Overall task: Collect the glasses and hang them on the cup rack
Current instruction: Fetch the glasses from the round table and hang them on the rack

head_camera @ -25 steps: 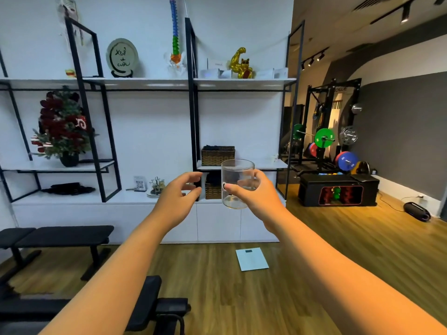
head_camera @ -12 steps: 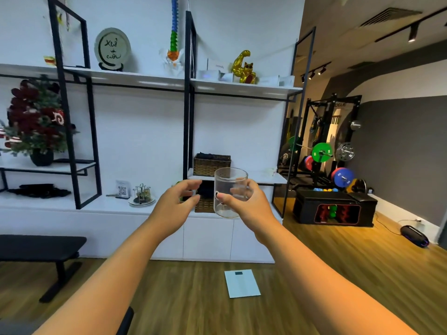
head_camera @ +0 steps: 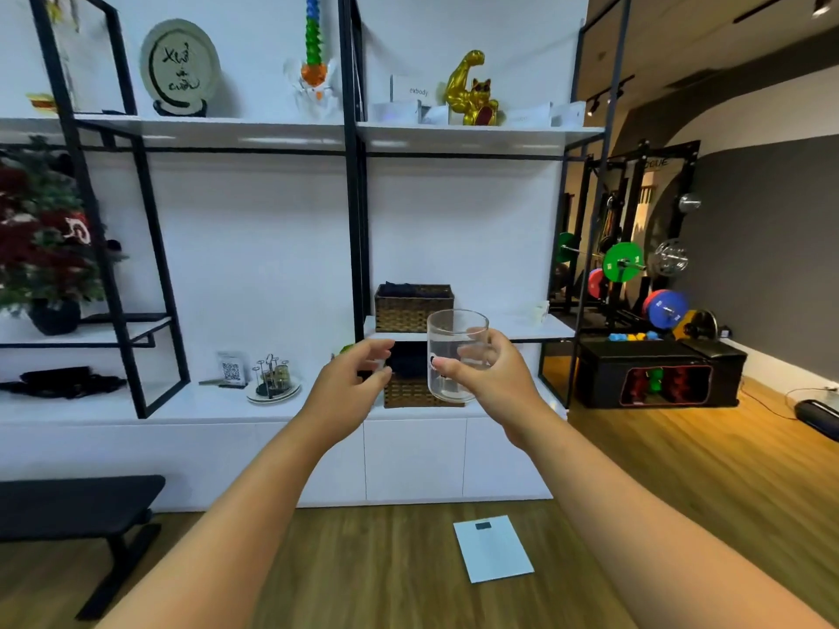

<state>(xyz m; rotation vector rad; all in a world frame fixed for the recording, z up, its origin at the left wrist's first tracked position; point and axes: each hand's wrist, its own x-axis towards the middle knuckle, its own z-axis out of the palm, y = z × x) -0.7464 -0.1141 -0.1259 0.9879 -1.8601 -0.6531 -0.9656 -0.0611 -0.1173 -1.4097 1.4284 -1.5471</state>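
Observation:
My right hand (head_camera: 492,381) grips a clear drinking glass (head_camera: 455,331), held upright at chest height in front of the white shelf unit. My left hand (head_camera: 347,385) floats just left of the glass with loosely curled fingers and holds nothing. The metal cup rack (head_camera: 273,379) stands on a round plate on the white counter, left of both hands, with a couple of small glasses hanging on it. A white cup (head_camera: 540,311) sits on the middle shelf at the right.
Two wicker baskets (head_camera: 412,307) sit on the shelves behind the glass. A black bench (head_camera: 77,503) stands at the lower left and a white scale (head_camera: 492,547) lies on the wooden floor. A weight rack (head_camera: 635,265) and a black box (head_camera: 663,379) fill the right side.
I have moved closer to the shelf unit, so the cup rack and baskets look larger. Both hands keep their pose, the right one still holding the glass.

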